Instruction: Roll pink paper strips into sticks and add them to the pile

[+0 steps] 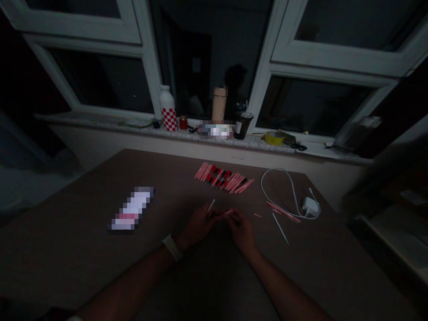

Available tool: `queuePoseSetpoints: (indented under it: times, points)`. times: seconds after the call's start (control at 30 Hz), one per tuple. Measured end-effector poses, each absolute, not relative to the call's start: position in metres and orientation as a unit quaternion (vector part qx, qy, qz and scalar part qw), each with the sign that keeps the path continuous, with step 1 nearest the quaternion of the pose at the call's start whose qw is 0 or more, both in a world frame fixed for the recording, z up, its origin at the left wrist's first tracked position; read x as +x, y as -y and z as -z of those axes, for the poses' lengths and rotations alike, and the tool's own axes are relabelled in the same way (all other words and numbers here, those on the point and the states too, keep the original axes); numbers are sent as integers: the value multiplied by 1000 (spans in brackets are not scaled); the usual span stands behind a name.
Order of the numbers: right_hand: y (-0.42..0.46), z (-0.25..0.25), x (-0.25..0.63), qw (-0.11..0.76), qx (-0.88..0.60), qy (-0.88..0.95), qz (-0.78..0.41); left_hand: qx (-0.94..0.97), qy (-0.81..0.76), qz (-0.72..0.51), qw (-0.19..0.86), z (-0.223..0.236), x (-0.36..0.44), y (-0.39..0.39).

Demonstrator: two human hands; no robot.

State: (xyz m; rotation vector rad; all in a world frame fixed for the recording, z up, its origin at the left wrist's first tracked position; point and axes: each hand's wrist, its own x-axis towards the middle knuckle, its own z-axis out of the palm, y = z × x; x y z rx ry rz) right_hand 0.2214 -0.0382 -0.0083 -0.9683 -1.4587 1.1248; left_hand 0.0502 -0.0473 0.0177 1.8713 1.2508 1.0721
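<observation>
My left hand (197, 225) and my right hand (240, 232) meet low in the middle of a brown table (80, 249). A thin white stick (211, 205) juts from my left fingers. My right fingers pinch a short pink stick (229, 212), its ends partly hidden in the dim light. Just beyond my hands lies a tight row of pink and red sticks (224, 178). To the right are a loose white stick (280, 228) and a long pink stick (282, 211). A white wristband (172, 247) circles my left wrist.
A white power adapter (310, 206) with a looped white cable (281, 191) lies on the right of the table. A blurred flat package (131, 208) lies to the left. Bottles, yellow tape and scissors stand on the window sill (133, 124) behind.
</observation>
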Motion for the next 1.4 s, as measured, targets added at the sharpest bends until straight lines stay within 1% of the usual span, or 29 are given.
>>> queuePoseSetpoints:
  times: [0.07,0.13,0.23,0.3,0.4,0.7,0.9,1.07,1.2,1.3,1.4]
  points:
    - [37,6,223,519,-415,598,-449,702,-479,-419,319,-18,50,49]
    - [37,3,226,526,-438,609,-401,690,-500,-426,305,-16,47,49]
    - [36,-3,230,523,-444,656,-316,699,-531,-404,256,-12,42,47]
    - [36,-5,231,515,-426,688,-282,729,-532,-376,209,-9,40,45]
    - [35,-5,231,502,-419,706,-270,769,-522,-336,152,-6,39,41]
    - [35,1,234,491,-426,719,-246,827,-505,-244,42,-15,39,43]
    - [33,1,234,508,-437,706,-227,829,-498,-249,42,-17,36,42]
    - [34,0,233,501,-438,710,-228,817,-514,-257,39,-15,34,41]
    - [35,1,233,492,-436,719,-224,837,-483,-253,41,-13,34,40]
    - [35,1,236,467,-439,739,-207,848,-460,-256,65,-11,34,41]
    - [35,1,237,450,-429,756,-207,835,-463,-276,111,-12,33,42]
